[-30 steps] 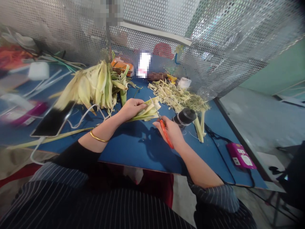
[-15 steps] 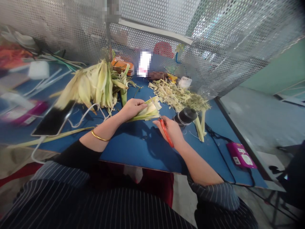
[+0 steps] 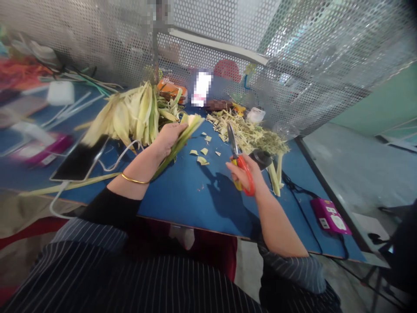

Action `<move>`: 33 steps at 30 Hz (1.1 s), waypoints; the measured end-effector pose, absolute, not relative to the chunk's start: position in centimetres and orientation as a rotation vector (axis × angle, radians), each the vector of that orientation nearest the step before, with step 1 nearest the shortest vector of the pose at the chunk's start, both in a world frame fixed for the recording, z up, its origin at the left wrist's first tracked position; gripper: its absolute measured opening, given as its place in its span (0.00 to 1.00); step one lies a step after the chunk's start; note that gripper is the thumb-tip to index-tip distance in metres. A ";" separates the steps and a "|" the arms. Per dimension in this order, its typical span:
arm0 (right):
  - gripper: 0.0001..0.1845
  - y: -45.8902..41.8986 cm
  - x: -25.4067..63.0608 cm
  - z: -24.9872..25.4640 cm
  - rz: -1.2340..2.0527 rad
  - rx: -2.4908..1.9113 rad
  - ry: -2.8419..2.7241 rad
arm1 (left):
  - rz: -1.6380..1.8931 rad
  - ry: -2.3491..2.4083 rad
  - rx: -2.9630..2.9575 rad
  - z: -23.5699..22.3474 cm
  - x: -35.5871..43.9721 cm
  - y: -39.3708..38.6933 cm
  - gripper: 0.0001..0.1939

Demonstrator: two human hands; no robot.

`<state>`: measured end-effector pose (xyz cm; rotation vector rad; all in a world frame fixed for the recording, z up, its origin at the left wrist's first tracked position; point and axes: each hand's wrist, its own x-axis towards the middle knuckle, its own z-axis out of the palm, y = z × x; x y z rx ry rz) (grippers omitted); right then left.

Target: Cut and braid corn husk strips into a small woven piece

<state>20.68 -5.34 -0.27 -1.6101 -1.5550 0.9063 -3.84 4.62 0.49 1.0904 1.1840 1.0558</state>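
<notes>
My left hand (image 3: 169, 138) is closed round a small bunch of pale green corn husks (image 3: 192, 126), whose cut ends point up and to the right. In my right hand (image 3: 249, 169) is a pair of scissors (image 3: 246, 174) with red and yellow handles; the blades stand upright and look closed, apart from the husks. Several small cut husk pieces (image 3: 202, 160) lie on the blue table (image 3: 182, 195) between my hands. A black spool (image 3: 261, 159) is partly hidden behind my right hand.
A large bundle of husks (image 3: 133, 115) lies at the back left, near a dark phone (image 3: 80, 161) with a white cable. Husk shreds (image 3: 250, 132) are heaped at the back right. A purple power strip (image 3: 330, 216) sits at the right edge, below a perforated metal screen (image 3: 208, 48).
The scissors have come away from the husks, moving right and turning upright. My left hand has drawn the husks left and tilted them up. Several cut pieces now show on the table.
</notes>
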 end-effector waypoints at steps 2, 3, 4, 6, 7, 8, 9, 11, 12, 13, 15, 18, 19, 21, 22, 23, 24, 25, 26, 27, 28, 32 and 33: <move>0.22 -5.8 20.9 0.7 1.084 -1.613 -1.594 | 1.158 1.223 0.946 0.9 -4.6 5.3 0.11; 0.22 -6.0 20.9 1.2 1.160 -1.627 -1.643 | 1.194 1.235 0.902 1.0 -4.9 5.5 0.10; 0.22 -6.2 20.9 1.7 1.230 -1.642 -1.710 | 1.212 1.230 0.873 1.0 -5.1 5.7 0.10; 0.21 -6.4 20.8 2.6 1.366 -1.652 -1.905 | 1.225 1.211 0.829 1.1 -5.3 5.9 0.09; 0.21 -6.4 20.8 3.0 1.434 -1.633 -2.020 | 1.224 1.202 0.810 1.1 -5.3 5.9 0.09; 0.21 -6.2 20.9 3.3 1.489 -1.603 -2.125 | 1.216 1.197 0.799 1.2 -5.2 5.8 0.09; 0.22 -5.9 21.1 3.5 1.533 -1.575 -2.206 | 1.203 1.196 0.799 1.2 -5.1 5.6 0.08; 0.24 -5.0 21.4 3.5 1.631 -1.573 -2.240 | 1.166 1.193 0.807 1.5 -4.9 5.2 0.08; 0.24 -4.5 21.5 3.3 1.689 -1.608 -2.186 | 1.150 1.192 0.808 1.7 -4.9 5.0 0.08; 0.23 -3.8 21.5 2.9 1.751 -1.668 -2.078 | 1.138 1.186 0.809 1.8 -4.8 4.8 0.08; 0.20 -2.4 21.3 1.9 1.744 -1.796 -1.738 | 1.129 1.172 0.809 2.0 -4.8 4.6 0.07; 0.13 -0.8 20.4 0.3 1.222 -1.883 -1.253 | 1.145 1.153 0.798 2.1 -4.8 4.6 0.06; 0.12 -0.6 20.1 -0.1 1.158 -1.861 -1.224 | 1.148 1.148 0.793 2.1 -4.8 4.7 0.06; 0.12 -0.7 19.5 -0.4 1.111 -1.814 -1.231 | 1.153 1.143 0.778 2.0 -4.7 4.8 0.05; 0.13 -1.0 19.2 -0.4 1.118 -1.786 -1.266 | 1.156 1.138 0.774 1.9 -4.7 4.8 0.05; 0.14 -1.3 19.1 -0.3 1.141 -1.755 -1.317 | 1.159 1.134 0.768 1.9 -4.6 4.8 0.05; 0.16 -1.6 18.9 -0.2 1.192 -1.719 -1.377 | 1.164 1.136 0.756 1.9 -4.6 4.8 0.04; 0.17 -1.7 18.7 -0.1 1.269 -1.686 -1.434 | 1.163 1.131 0.749 1.9 -4.6 4.8 0.04; 0.17 -1.6 18.5 -0.1 1.360 -1.665 -1.470 | 1.163 1.127 0.747 1.9 -4.6 4.8 0.04; 0.17 -1.3 18.2 0.0 1.433 -1.667 -1.467 | 1.158 1.121 0.753 1.9 -4.6 4.8 0.04; 0.16 -0.8 18.0 -0.1 1.479 -1.689 -1.427 | 1.153 1.117 0.764 1.9 -4.6 4.7 0.04; 0.11 1.7 17.3 0.0 1.215 -1.806 -1.193 | 1.139 1.114 0.785 1.8 -4.6 4.7 0.04; 0.12 1.9 17.3 0.2 1.158 -1.804 -1.179 | 1.139 1.117 0.773 1.8 -4.6 4.7 0.05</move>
